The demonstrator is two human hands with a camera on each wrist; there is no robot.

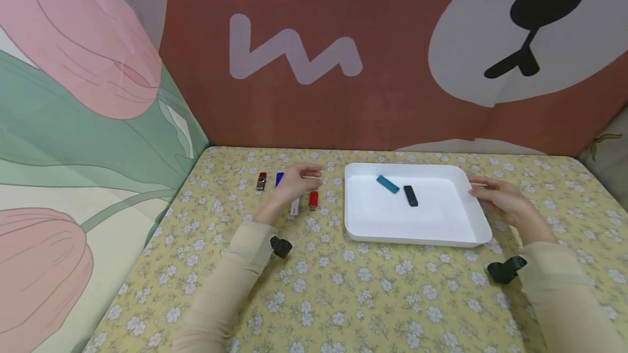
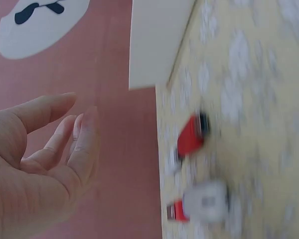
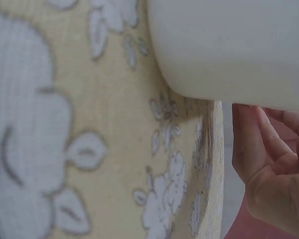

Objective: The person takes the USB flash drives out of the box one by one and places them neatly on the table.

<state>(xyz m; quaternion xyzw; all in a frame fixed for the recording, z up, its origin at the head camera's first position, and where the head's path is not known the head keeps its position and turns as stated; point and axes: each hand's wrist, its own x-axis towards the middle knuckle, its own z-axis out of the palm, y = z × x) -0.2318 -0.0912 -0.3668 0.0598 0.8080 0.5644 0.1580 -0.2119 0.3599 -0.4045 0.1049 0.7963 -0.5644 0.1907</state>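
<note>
Tray (image 1: pixel 471 222) holds teal drive (image 1: pixel 387 184) beside black drive (image 1: pixel 410 195).

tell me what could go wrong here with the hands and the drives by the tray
The left hand hovers open, fingers loosely curled, over a tight row of drives; reaching down, it could knock the red drive or white drive aside. The right hand touches the tray at its right rim; a nudge could slide the teal drive and black drive about inside.
</note>
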